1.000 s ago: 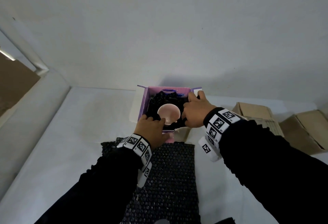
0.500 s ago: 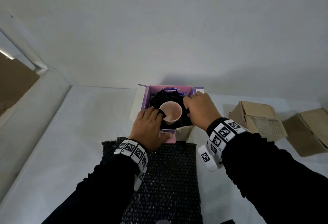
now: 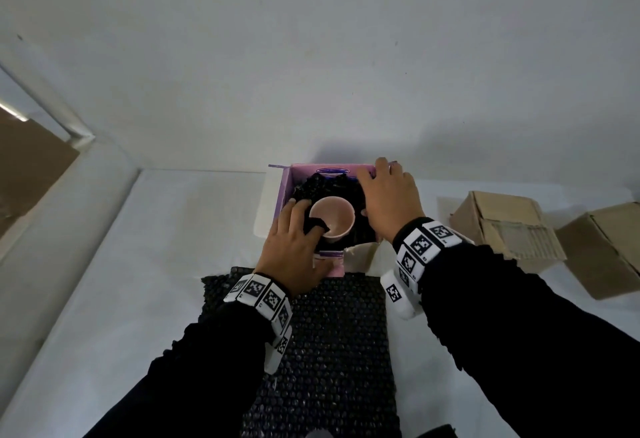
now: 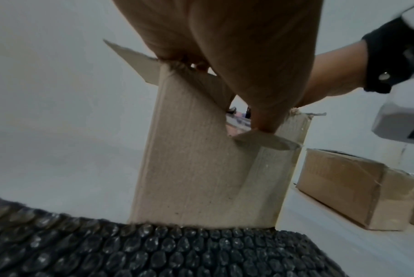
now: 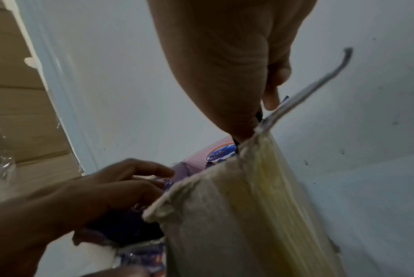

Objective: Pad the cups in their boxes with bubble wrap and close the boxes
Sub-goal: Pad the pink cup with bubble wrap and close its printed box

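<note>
An open box (image 3: 282,195) with purple inner walls stands mid-table. A pink cup (image 3: 331,217) sits upright in it, ringed by black bubble wrap (image 3: 325,184). My left hand (image 3: 294,247) reaches over the front left corner. Its straight fingers press a fold of wrap against the cup's left rim, and its thumb rests on the front flap (image 4: 260,142). My right hand (image 3: 388,198) lies over the box's right side, fingers stretched to the far right corner and thumb inside on the wrap. A second sheet of black bubble wrap (image 3: 332,351) lies flat in front of the box.
Two brown cardboard boxes (image 3: 502,226) (image 3: 602,247) lie on the white table to the right. A white wall runs close behind the open box. A ledge and a brown panel (image 3: 31,174) border the left side.
My left fingers have slid from the front rim to the cup's left side, pushing wrap in. My right hand has moved along the right wall toward the far corner.
</note>
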Available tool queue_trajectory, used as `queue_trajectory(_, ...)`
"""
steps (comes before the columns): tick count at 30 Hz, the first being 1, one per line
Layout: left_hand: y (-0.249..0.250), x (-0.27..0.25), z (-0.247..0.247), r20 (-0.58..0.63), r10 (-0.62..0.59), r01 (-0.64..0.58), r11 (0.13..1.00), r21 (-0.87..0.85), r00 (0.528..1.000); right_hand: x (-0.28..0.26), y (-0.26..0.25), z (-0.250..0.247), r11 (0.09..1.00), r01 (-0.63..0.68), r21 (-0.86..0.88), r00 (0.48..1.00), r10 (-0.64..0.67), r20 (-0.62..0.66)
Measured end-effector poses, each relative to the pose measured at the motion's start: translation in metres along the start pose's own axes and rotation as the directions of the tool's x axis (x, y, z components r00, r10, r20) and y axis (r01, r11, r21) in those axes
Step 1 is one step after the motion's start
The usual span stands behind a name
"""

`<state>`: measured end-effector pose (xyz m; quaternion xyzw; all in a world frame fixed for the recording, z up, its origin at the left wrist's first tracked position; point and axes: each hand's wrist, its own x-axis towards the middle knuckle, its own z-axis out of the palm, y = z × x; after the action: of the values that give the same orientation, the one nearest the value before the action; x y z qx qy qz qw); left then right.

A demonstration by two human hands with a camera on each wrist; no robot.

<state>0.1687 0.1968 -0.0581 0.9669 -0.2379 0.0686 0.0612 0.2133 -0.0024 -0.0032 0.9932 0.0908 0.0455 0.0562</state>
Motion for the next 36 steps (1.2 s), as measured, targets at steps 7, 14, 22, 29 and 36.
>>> queue_trajectory(7,0.004,0.009,-0.007,0.201,-0.12,0.151,0.978,-0.146,0.972,-0.005,-0.007,0.01,0.989,0.135,-0.063,0.99,-0.133,0.036)
queue_trajectory(14,0.009,0.004,-0.008,0.181,-0.024,0.01,0.997,0.078,0.983,-0.004,0.003,0.005,0.973,0.22,-0.068,0.947,-0.196,0.255)
queue_trajectory(22,0.017,-0.001,-0.009,0.22,-0.124,0.089,0.983,0.159,0.968,-0.029,0.011,0.013,0.94,0.341,0.028,0.929,-0.341,0.142)
queue_trajectory(29,0.017,0.007,-0.012,0.381,-0.03,-0.068,0.968,0.243,0.924,-0.037,0.005,0.016,0.938,0.347,-0.014,0.925,-0.34,0.171)
queue_trajectory(36,0.015,0.009,-0.014,0.293,-0.021,-0.055,0.967,0.249,0.956,-0.011,0.0,0.003,0.959,0.275,0.063,0.941,-0.282,0.189)
